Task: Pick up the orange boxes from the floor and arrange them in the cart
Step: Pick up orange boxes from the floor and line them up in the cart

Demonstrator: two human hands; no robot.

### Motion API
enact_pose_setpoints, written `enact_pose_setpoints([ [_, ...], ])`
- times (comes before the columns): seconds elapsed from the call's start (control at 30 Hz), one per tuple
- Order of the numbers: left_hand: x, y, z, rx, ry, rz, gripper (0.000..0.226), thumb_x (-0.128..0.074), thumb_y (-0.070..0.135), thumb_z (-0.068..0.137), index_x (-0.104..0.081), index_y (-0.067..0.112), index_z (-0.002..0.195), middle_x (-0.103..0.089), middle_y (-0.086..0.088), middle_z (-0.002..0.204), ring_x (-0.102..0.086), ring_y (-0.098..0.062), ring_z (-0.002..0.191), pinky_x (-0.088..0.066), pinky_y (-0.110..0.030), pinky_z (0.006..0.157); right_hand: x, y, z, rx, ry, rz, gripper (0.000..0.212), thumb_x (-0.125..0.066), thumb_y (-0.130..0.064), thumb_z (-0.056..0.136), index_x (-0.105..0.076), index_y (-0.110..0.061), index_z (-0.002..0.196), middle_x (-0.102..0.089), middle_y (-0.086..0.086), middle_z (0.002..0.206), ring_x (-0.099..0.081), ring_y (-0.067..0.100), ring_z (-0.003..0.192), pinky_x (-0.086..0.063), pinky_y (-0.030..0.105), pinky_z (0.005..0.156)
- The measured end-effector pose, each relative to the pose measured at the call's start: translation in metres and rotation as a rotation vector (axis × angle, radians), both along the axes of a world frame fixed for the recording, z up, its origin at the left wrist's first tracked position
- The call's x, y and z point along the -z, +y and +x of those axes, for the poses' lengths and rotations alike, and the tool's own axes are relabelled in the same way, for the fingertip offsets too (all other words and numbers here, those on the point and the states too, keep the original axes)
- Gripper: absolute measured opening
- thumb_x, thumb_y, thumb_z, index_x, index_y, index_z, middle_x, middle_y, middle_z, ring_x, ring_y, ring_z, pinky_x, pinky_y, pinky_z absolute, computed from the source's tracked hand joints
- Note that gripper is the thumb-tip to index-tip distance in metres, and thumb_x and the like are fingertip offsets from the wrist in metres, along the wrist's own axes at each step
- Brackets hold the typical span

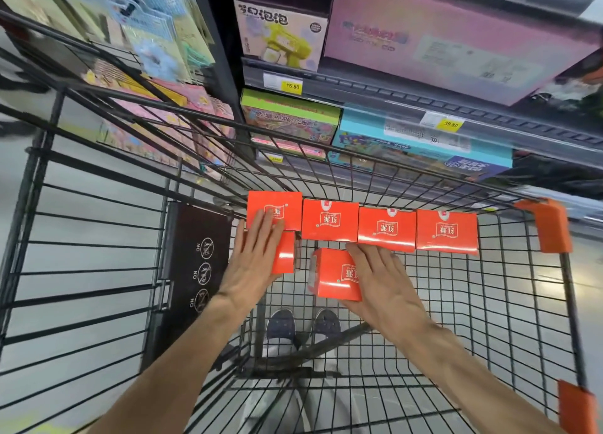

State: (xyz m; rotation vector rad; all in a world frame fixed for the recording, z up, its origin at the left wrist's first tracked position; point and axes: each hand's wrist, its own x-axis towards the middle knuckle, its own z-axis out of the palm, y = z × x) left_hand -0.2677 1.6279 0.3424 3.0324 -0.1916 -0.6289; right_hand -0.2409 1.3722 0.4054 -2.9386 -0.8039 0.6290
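**Store aisle, wire cart: two hands on orange boxes**

A shop aisle with a pale floor; toy shelving [424, 107] stands at 12 to 2 o'clock beyond the cart [489, 303]. Four orange boxes [386, 229] lie side by side in a row on the cart's mesh bottom, along its far wall. A fifth box [285, 254] sits just below the row's left end, at 9 o'clock from centre; a sixth box [336, 275] lies tilted just below the row's middle. The left hand [254, 254] rests flat, fingers extended, across the fifth box and the leftmost box of the row, gripping nothing. The right hand [385, 280] cups the sixth box from its right side, fingers spread over its top edge. A dark warning placard [195, 264] hangs at 9 o'clock. Two shoes [303, 324] show through the mesh at 6 o'clock.
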Motion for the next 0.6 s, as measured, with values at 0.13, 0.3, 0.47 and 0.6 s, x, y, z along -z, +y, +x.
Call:
enact_pose_setpoints([
  [0.13, 0.002, -0.012, 0.001, -0.094, 0.017, -0.057, 0.126, -0.076, 0.04, 0.08, 0.022, 0.011, 0.153, 0.031, -0.016, 0.16, 0.027, -0.033, 0.148, -0.018, -0.058, 0.12, 0.007, 0.011, 0.001, 0.01, -0.007, -0.006, 0.104, -0.083, -0.053, 0.069, -0.033, -0.007, 0.147, -0.047, 0.012, 0.133, -0.048, 0.03, 0.12, -0.04, 0.049, 0.11],
  [0.3, 0.0, -0.013, 0.0, -0.111, 0.01, -0.049, 0.123, -0.072, 0.046, 0.083, 0.023, 0.013, 0.153, 0.033, -0.014, 0.159, 0.029, -0.031, 0.147, -0.02, -0.057, 0.12, 0.015, 0.024, 0.006, 0.018, -0.047, -0.005, 0.101, -0.083, -0.049, 0.071, -0.035, -0.004, 0.147, -0.044, 0.014, 0.132, -0.045, 0.03, 0.117, -0.04, 0.047, 0.108],
  [0.47, 0.002, -0.01, -0.003, -0.086, 0.005, -0.047, 0.122, -0.072, 0.043, 0.084, 0.023, 0.013, 0.153, 0.031, -0.016, 0.16, 0.027, -0.032, 0.148, -0.013, -0.059, 0.12, 0.025, 0.034, 0.006, -0.034, -0.042, -0.039, 0.099, -0.08, -0.051, 0.074, -0.034, -0.003, 0.147, -0.041, 0.018, 0.132, -0.042, 0.034, 0.118, -0.037, 0.05, 0.109],
  [0.6, 0.005, -0.005, -0.007, -0.101, 0.005, -0.074, 0.121, -0.076, 0.033, 0.083, 0.019, 0.016, 0.155, 0.027, -0.012, 0.162, 0.023, -0.029, 0.149, -0.013, -0.058, 0.121, 0.033, 0.034, 0.011, -0.106, -0.081, -0.099, 0.096, -0.077, -0.053, 0.077, -0.034, -0.002, 0.146, -0.037, 0.023, 0.138, -0.034, 0.04, 0.131, -0.018, 0.055, 0.121],
])
